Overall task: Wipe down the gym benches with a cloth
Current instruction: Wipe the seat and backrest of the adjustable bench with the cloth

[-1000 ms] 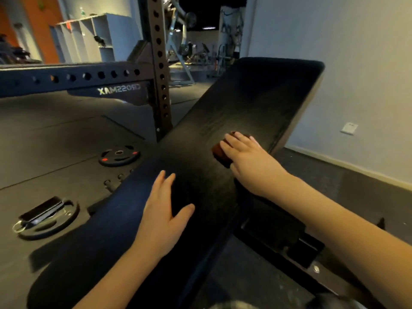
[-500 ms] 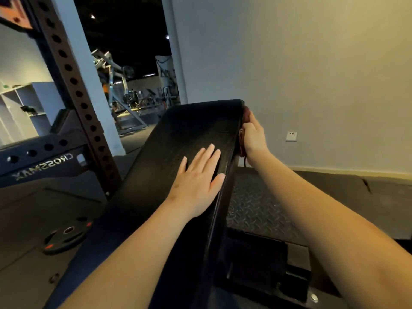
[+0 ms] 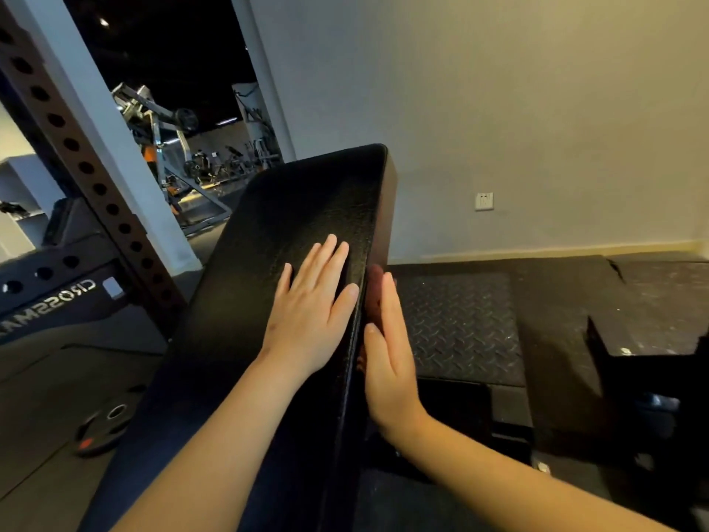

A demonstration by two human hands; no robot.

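At the centre of the frame, the black, slanted, textured-vinyl padded gym bench (image 3: 299, 224) rises toward the upper middle, with both hands against it near its right edge. The left hand (image 3: 312, 312) lies flat on the top face, fingers straight and close together, holding nothing and seemingly bracing. Just right of it, the right hand (image 3: 387, 359) stands on edge against the bench's narrow side face, fingers straight and pressed together. A dark reddish sliver between those fingers and the pad is probably the small brownish-red wiping cloth (image 3: 374, 288), though most of it is hidden and blurred. The cloth looks thin, light and limp, so it should bunch or slide out unless the flat palm and fingertips pin it over its whole spread. Pressing its leading edge with the fingertips would likely serve better than pinching a corner. The pad looks firm with a little give, its grained surface offers friction instead of slip, and the bench's weight should let it take a firm push without shifting. Bracing belongs on the broad top face, where the left hand lies. At the left of the frame stands a dark perforated steel rack upright (image 3: 76, 155), a round black weight plate (image 3: 103, 428) lies on the floor at lower left, and a white wall socket (image 3: 484, 201) sits right of centre.
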